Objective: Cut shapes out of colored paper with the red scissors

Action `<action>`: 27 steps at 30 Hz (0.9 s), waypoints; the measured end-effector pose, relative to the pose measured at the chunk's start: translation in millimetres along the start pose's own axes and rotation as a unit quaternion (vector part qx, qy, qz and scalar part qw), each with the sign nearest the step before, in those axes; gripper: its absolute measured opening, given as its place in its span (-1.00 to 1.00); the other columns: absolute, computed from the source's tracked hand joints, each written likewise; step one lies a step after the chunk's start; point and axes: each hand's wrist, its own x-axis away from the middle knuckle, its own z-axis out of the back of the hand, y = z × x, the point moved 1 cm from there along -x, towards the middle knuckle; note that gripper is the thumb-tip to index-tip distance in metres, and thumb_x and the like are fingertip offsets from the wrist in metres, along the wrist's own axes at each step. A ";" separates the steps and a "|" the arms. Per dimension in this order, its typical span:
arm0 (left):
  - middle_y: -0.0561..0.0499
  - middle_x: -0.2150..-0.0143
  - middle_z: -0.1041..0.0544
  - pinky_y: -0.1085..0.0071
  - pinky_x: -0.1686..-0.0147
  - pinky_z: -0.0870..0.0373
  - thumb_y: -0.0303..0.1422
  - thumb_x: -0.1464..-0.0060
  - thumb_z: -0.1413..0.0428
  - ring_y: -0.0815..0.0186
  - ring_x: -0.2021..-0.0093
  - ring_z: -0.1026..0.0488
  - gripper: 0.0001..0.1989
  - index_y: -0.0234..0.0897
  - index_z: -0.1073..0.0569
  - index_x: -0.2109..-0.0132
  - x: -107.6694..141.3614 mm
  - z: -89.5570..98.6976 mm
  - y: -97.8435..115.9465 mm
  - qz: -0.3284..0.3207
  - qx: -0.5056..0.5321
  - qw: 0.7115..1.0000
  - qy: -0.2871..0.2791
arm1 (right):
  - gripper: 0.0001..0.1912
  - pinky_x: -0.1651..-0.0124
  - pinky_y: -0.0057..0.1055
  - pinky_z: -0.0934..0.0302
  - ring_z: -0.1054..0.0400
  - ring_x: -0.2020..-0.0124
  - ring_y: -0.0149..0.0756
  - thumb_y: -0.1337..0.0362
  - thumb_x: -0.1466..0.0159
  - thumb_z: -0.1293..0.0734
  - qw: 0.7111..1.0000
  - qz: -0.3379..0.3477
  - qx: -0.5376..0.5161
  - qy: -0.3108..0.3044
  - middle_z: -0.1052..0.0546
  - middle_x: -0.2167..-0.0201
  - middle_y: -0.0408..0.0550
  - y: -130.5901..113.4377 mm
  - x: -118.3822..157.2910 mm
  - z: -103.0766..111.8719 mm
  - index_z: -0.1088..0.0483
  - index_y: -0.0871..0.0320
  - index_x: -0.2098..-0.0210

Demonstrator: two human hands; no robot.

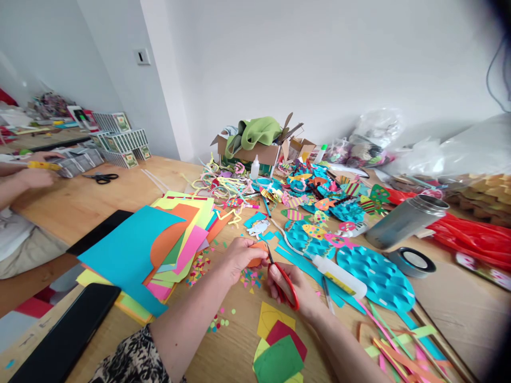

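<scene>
My left hand (241, 258) pinches a small orange paper piece (257, 255) above the middle of the wooden table. My right hand (290, 284) is wrapped round red-handled scissors (294, 298), whose blades meet the orange paper's right edge. Beneath both hands lie tiny coloured paper bits (250, 277). Nearer me, green, red and yellow paper pieces (279, 359) overlap. A stack of coloured sheets with a blue one (128, 239) on top is at the left. Just right of my right hand lies a white glue bottle (339, 277).
Paper fish (293, 215) and blue textured discs (375, 276) spread to the right, near a metal flask (407, 221) and a tape roll (412, 261). A cardboard box (247, 154) stands behind. Another person's hands (35, 178) and black scissors (101, 178) are far left; a black phone (67, 332) lies front left.
</scene>
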 end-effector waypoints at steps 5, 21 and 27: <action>-0.02 0.55 -0.52 0.45 0.48 -0.29 -0.33 0.32 -0.26 0.36 0.52 -0.41 -0.83 -0.34 -0.50 0.52 -0.3 0.3 0.0 -0.002 -0.001 1.000 -0.001 | -0.34 0.63 -0.50 0.06 -0.08 0.72 -0.49 -0.38 -0.14 -0.22 1.000 -0.002 0.004 0.007 -0.32 0.70 -0.20 -1.0 -0.3 0.4 -0.26 0.14 0.55; -0.01 0.57 -0.51 0.44 0.49 -0.26 -0.33 0.34 -0.27 0.38 0.55 -0.38 -0.82 -0.35 -0.50 0.52 -1.1 3.2 2.6 0.020 0.000 1.000 -0.010 | -0.33 0.61 -0.49 0.04 -0.11 0.71 -0.47 -0.40 -0.12 -0.23 1.000 0.001 -0.005 -0.005 -0.32 0.70 -0.19 -5.4 1.5 0.4 -0.26 0.14 0.53; 0.00 0.59 -0.50 0.44 0.47 -0.28 -0.34 0.35 -0.26 0.36 0.53 -0.40 -0.84 -0.33 -0.48 0.55 -1.1 4.6 1.9 0.012 -0.008 1.000 -0.015 | -0.35 0.58 -0.50 0.01 -0.14 0.68 -0.46 -0.36 -0.15 -0.23 1.000 0.011 -0.007 -0.026 -0.34 0.69 -0.19 -5.6 2.7 1.8 -0.29 0.16 0.47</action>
